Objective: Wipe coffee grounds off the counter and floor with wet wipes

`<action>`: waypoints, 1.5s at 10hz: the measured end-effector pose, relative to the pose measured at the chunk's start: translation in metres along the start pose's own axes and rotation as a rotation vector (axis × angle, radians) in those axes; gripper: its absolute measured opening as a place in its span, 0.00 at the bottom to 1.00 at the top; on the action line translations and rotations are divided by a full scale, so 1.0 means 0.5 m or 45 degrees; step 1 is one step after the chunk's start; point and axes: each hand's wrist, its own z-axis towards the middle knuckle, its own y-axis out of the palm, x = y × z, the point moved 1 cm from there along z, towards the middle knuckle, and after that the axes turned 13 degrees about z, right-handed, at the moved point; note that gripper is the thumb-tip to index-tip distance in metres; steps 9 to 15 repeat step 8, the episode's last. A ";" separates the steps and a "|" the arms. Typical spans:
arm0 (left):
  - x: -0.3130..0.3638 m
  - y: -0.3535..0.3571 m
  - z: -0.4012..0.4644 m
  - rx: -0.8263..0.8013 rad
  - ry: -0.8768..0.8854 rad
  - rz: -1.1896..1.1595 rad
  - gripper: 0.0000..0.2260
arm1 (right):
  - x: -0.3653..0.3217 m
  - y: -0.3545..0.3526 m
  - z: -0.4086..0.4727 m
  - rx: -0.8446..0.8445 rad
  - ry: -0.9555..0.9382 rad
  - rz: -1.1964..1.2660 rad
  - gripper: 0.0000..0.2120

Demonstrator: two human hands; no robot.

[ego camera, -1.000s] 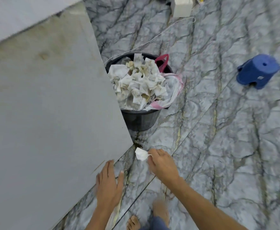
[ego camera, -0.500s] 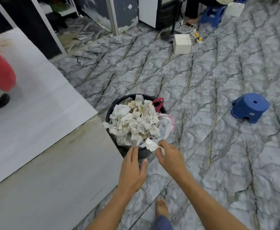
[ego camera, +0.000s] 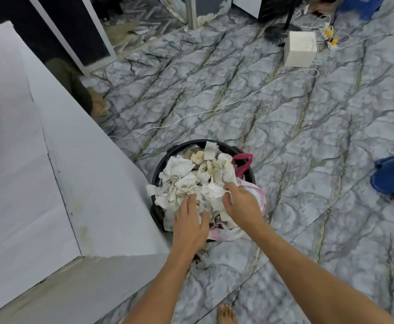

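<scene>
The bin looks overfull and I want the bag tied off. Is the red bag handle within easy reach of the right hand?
Probably yes: the right hand rests on the wipes just below the red handle, nothing between them.

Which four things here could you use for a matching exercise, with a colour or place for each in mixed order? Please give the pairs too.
Things:
1. bin
2. stool
3. box
4. left hand

Descriptions:
A. blue, at the right edge
B. white, on the floor near the cables
C. black, heaped with used wipes
D. flat on the wipes, fingers straight

Pairs: 1-C, 2-A, 3-B, 4-D
</scene>
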 end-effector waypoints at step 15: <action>-0.039 0.011 0.131 0.032 -0.163 0.126 0.25 | 0.074 0.066 0.072 -0.091 -0.026 -0.176 0.28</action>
